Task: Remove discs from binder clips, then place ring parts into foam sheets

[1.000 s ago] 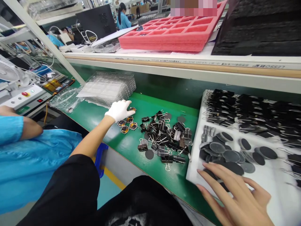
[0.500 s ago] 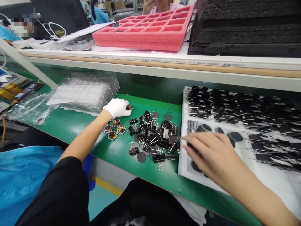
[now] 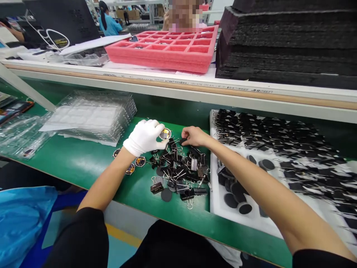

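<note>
My left hand, in a white glove, pinches a round watch-like part by its rim; silver edging and yellow-orange patches show on it. Close by on the right, my bare right hand has its fingertips closed on a black disc, partly hidden under the fingers, at the back of a heap of black binder clips. More of the round parts lie below my left wrist. A dark disc rests on the green bench in front of the clips.
On the right, a white foam tray holds rows of binder clips and loose black discs. Clear plastic trays are stacked at left. The shelf above bears a pink foam tray and black foam sheets. Another person sits opposite.
My right hand has moved from over the white tray left to the back of the clip heap and closed on a disc. My left hand has brought the round part rightward, lifted and turned face-up.
</note>
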